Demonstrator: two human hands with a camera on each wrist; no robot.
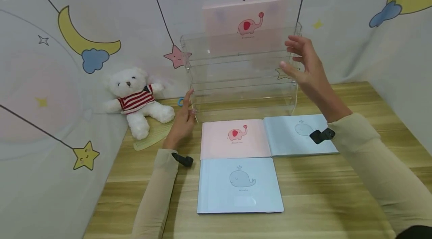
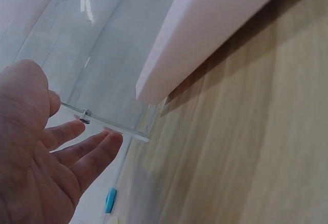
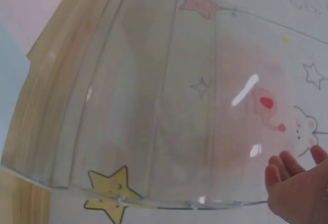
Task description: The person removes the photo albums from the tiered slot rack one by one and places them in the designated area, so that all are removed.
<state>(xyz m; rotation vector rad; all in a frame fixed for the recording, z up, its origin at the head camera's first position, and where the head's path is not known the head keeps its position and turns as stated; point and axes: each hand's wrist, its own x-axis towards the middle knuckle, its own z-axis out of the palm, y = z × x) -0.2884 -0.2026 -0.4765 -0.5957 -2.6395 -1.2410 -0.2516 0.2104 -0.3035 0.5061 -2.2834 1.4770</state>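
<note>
Head view, clear rack [image 1: 241, 78] between hands

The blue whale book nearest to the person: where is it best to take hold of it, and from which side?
Probably the right edge of the blue whale book, coming from the right with the right hand. It lies flat and closed on the table, and that side is bare wood; the pink elephant book borders its far edge.

Wooden table [image 1: 337, 194] with clear rack [image 1: 241, 81], three books, teddy bear [image 1: 136, 98].
</note>
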